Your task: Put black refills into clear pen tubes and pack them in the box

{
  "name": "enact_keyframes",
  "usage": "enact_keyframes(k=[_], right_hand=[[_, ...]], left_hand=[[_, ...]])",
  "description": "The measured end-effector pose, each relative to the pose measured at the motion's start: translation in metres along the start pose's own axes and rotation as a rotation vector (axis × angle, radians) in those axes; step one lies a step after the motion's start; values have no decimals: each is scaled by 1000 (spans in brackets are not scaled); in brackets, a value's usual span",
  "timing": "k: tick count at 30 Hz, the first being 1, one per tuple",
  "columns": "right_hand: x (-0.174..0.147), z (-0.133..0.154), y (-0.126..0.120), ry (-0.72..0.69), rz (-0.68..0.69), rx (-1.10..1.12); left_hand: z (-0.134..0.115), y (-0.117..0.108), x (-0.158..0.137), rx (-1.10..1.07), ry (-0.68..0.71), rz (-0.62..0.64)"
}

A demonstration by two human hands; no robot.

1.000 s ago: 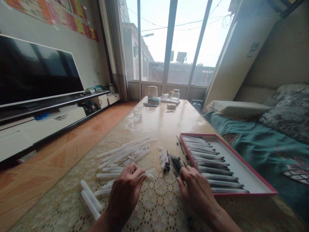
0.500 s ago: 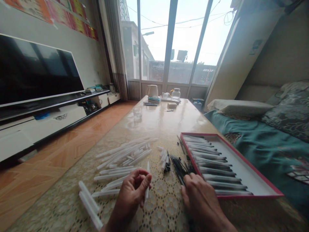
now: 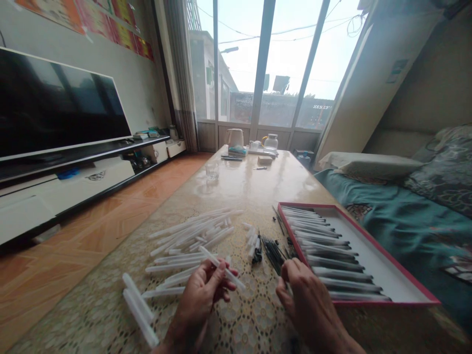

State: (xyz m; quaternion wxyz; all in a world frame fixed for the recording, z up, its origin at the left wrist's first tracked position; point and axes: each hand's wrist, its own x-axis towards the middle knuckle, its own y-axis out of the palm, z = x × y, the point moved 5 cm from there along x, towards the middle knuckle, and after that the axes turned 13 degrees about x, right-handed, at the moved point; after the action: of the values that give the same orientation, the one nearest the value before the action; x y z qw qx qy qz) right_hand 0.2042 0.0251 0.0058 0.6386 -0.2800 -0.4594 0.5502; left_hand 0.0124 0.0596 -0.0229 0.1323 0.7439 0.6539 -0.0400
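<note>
My left hand (image 3: 210, 290) pinches a white, translucent pen barrel (image 3: 223, 268) between thumb and fingers, its lower end slanting to the right. Left of it, many similar barrels (image 3: 188, 236) lie in loose piles. My right hand (image 3: 306, 290) is closed, fingers curled downward at the near end of a bundle of thin black pen refills (image 3: 273, 254); its fingertips hide whatever they grip. Short clear pieces (image 3: 251, 236) and small black parts (image 3: 257, 254) lie between the hands. Beside my right hand, a red-rimmed box (image 3: 398, 263) holds a row of pens (image 3: 332, 255) with dark ends.
The long table (image 3: 254, 191) has a patterned cover. A drinking glass (image 3: 212, 171) stands farther back, with a jug (image 3: 235, 137), a glass pot (image 3: 271, 142) and a small block (image 3: 264, 160) at the far end. A couch (image 3: 391, 216) runs along the right.
The barrel in my left hand has turned from nearly upright to a diagonal slant. My right hand has shifted slightly, its fingers more curled by the refills.
</note>
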Motion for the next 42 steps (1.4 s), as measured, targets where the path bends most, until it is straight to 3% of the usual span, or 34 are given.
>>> enact_keyframes(k=[7, 13, 21, 26, 31, 34, 36, 38, 42], right_hand=[[-4, 21, -4, -98, 35, 434], [-5, 24, -6, -122, -1, 513], [-5, 23, 0, -135, -8, 560], [-4, 19, -4, -22, -11, 652], [-2, 24, -8, 0, 54, 875], [1, 17, -4, 25, 53, 1018], [5, 6, -2, 43, -53, 934], [10, 1, -1, -1, -133, 705], [17, 4, 12, -122, -74, 283]], left_hand=[[-5, -14, 1, -281, -22, -249], [-5, -16, 5, -349, -7, -274], [-1, -7, 3, -291, -44, -166], [2, 3, -2, -289, -80, -34], [9, 23, -12, -279, -148, 210], [13, 24, -11, -351, -187, 216], [13, 18, -7, -455, -201, 129], [12, 10, -3, -540, -208, 24], [7, 3, 0, -579, -188, -60]])
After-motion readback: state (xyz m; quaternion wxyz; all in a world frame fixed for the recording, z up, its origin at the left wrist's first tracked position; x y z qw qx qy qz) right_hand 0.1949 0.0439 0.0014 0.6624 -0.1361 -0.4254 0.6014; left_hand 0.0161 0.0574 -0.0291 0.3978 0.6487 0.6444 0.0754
